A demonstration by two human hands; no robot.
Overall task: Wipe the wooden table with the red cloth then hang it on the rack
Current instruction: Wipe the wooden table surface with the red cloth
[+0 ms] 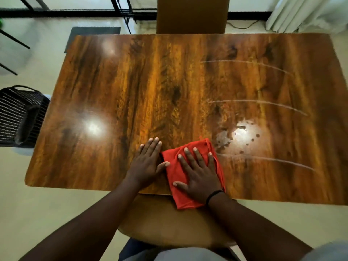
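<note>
The right hand [198, 175] lies flat with fingers spread, pressing on the one red cloth [174, 166]. The left hand [148, 163], also flat and open, rests on the wooden table [131, 87] just left of the cloth, thumb touching its edge. The folded cloth sits at the table's near edge, its long axis running near-to-far, its near corner overhanging. Three curved wipe streaks [263, 104] lie right of the cloth.

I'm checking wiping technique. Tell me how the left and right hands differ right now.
The right hand lies flat on the red cloth, pressing it down; the left hand rests on bare wooden table, only its thumb at the cloth's edge. The right wrist wears a black band; the left doesn't. Both are open, fingers spread.
</note>
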